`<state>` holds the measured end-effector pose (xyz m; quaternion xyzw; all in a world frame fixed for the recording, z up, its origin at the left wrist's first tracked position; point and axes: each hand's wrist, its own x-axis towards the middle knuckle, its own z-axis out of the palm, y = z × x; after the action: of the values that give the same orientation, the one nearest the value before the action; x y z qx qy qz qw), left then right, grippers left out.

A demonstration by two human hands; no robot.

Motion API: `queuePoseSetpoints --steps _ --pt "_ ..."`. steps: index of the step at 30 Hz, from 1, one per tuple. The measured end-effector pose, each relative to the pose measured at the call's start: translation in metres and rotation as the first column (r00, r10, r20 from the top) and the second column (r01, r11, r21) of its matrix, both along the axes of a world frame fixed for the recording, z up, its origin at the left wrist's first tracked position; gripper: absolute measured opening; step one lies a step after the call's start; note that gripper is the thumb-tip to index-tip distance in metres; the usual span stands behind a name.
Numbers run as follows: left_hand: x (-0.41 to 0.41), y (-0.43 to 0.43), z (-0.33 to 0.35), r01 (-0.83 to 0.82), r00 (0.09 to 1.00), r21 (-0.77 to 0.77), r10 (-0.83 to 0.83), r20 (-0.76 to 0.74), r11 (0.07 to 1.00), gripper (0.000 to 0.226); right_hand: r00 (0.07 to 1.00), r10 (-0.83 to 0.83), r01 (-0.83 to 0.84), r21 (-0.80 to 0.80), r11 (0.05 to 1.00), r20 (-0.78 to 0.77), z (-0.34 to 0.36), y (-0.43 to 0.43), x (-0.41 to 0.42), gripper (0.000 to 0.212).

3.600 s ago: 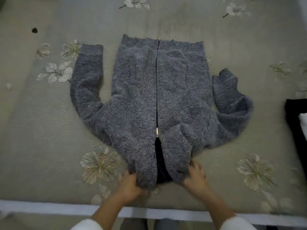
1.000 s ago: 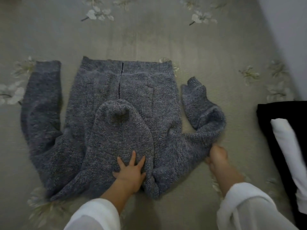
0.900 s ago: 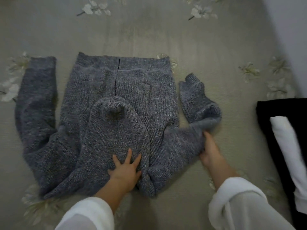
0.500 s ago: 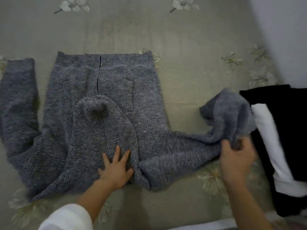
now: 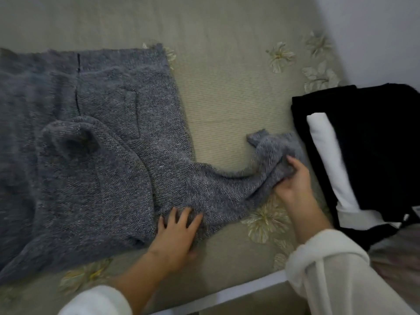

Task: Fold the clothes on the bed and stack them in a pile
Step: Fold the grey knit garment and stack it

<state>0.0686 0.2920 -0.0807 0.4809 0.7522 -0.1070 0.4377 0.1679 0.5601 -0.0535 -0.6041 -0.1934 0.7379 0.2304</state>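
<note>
Head view: left hand point(image 5: 175, 235) is nearest, fingers spread flat, pressing the grey knit hoodie point(image 5: 102, 155) at the base of its sleeve point(image 5: 227, 192). Right hand point(image 5: 293, 180) is just beyond, fingers curled and clamped on the sleeve's cuff end, with the sleeve drawn out sideways. Hoodie lies flat on the bed point(image 5: 227, 98), hood folded onto the body. Black-and-white folded pile point(image 5: 375, 144) sits just beside the cuff, toward the bed's right side.
</note>
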Motion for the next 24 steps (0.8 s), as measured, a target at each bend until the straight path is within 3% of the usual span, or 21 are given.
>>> queuePoseSetpoints --steps 2,4,5,6,8,9,10,12,14,16,18,21,24 --pt "0.003 0.007 -0.001 0.017 0.999 -0.051 -0.019 -0.035 0.999 0.096 0.996 0.042 -0.044 0.033 0.998 0.083 0.019 0.021 -0.006 0.017" --pt "0.007 0.011 0.000 0.035 0.992 -0.077 -0.043 -0.116 0.996 0.090 0.976 -0.159 0.107 0.305 0.946 0.149 0.033 0.034 -0.006 0.011" --pt "0.011 0.014 0.002 0.050 0.985 -0.094 -0.065 -0.160 0.994 0.084 0.938 -0.289 0.147 0.531 0.835 0.193 0.042 0.037 -0.001 0.012" --pt "0.015 0.019 0.004 0.071 0.976 -0.108 -0.091 -0.199 0.992 0.075 0.892 -0.363 0.061 0.725 0.686 0.268 0.051 0.036 0.006 0.016" --pt "0.021 0.027 0.008 0.130 0.957 -0.120 -0.156 -0.243 0.984 0.051 0.807 -0.367 -0.245 0.828 0.504 0.462 0.052 0.023 0.024 0.018" --pt "0.022 0.031 0.009 0.158 0.953 -0.116 -0.182 -0.241 0.981 0.043 0.763 -0.356 -0.324 0.796 0.511 0.540 0.044 0.014 0.035 0.015" --pt "0.021 0.033 0.008 0.177 0.955 -0.103 -0.196 -0.223 0.979 0.040 0.733 -0.336 -0.335 0.744 0.578 0.592 0.032 0.006 0.046 0.012" --pt "0.015 0.034 0.009 0.180 0.969 -0.072 -0.189 -0.159 0.981 0.043 0.685 -0.264 -0.230 0.546 0.806 0.679 0.001 -0.003 0.068 0.018" --pt "0.008 0.031 0.008 0.175 0.978 -0.044 -0.179 -0.109 0.984 0.045 0.701 -0.159 -0.057 0.276 0.959 0.696 -0.024 -0.009 0.084 0.041" --pt "0.005 0.027 0.008 0.191 0.977 -0.033 -0.193 -0.087 0.981 0.045 0.838 -0.196 0.131 0.161 0.978 0.510 -0.033 -0.006 0.091 0.057" --pt "0.005 0.026 0.008 0.204 0.975 -0.038 -0.207 -0.082 0.978 0.045 0.916 -0.182 0.133 0.159 0.978 0.356 -0.034 0.004 0.091 0.051" --pt "0.008 0.028 0.009 0.201 0.976 -0.060 -0.206 -0.075 0.978 0.044 0.902 0.069 -0.164 0.191 0.968 0.426 -0.026 0.020 0.079 0.030" --pt "0.011 0.025 0.008 0.213 0.973 -0.066 -0.218 -0.073 0.975 0.041 0.855 0.134 -0.261 0.193 0.946 0.501 -0.003 0.026 0.052 0.030"
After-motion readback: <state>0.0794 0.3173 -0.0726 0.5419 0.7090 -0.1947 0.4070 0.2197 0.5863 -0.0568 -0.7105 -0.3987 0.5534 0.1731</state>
